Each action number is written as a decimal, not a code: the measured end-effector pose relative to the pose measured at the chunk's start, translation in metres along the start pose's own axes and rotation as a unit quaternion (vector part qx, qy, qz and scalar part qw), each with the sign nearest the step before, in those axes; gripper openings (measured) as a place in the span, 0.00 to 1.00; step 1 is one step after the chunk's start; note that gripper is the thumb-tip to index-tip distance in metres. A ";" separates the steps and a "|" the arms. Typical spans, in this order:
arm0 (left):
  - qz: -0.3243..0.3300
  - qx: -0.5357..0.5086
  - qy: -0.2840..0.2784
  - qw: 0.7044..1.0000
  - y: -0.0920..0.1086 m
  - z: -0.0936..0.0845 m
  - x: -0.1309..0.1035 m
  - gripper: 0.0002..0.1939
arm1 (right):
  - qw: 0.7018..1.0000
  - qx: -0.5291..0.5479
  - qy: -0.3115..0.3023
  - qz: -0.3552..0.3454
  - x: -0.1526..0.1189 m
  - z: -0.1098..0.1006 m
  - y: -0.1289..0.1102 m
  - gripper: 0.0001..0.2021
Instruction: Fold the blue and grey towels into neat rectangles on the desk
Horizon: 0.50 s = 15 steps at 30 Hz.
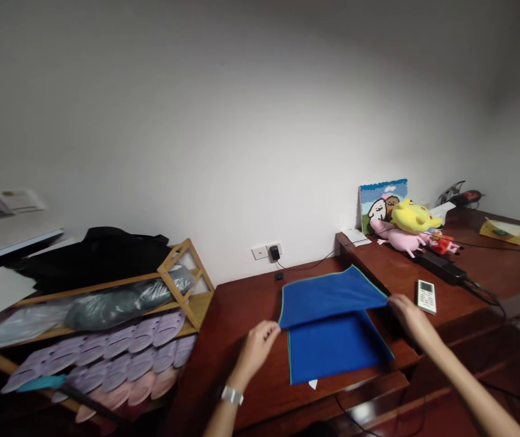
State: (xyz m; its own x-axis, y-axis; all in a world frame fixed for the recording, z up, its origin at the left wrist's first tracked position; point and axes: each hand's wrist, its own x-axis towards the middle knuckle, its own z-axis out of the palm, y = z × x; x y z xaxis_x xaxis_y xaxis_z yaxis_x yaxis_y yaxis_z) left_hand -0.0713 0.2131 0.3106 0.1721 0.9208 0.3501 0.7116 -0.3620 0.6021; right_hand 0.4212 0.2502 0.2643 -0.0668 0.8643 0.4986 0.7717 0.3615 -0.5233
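Note:
A blue cloth (339,349) with green edging lies on the reddish-brown wooden desk (237,303), its upper layer lifted and partly folded over the lower one. At the raised layer's left corner, my left hand (257,349) pinches the fabric; a silver watch is on that wrist. The right corner of the same layer is pinched in my right hand (408,312). A small white tag (313,384) pokes out from under the near edge.
Right of the cloth, a higher desk part (474,267) holds a white remote (426,297), a black power adapter (440,269), plush toys (412,216) and a picture (384,197). Left stands a wooden rack (198,306) with lilac and pink slippers. A plug (274,253) sits in the wall socket.

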 end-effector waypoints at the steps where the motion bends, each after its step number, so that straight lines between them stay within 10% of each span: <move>1: -0.010 0.017 -0.025 0.999 -0.012 0.024 -0.021 0.17 | 0.999 0.002 -0.024 0.030 -0.027 0.021 0.011 0.18; 7: 0.004 0.137 -0.019 0.990 -0.067 0.125 -0.109 0.19 | 0.988 0.013 -0.094 0.125 -0.111 0.097 0.063 0.20; 15: 0.034 0.190 0.014 0.981 -0.076 0.114 -0.109 0.17 | 0.994 -0.001 -0.060 0.093 -0.110 0.082 0.073 0.23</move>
State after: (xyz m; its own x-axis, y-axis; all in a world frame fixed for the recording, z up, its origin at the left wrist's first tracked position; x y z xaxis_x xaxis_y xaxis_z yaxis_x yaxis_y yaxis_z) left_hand -0.0661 0.1571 0.1449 0.2128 0.8902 0.4029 0.9027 -0.3369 0.2676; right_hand 0.4328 0.2102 0.1141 0.0027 0.9517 0.3072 0.7789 0.1907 -0.5975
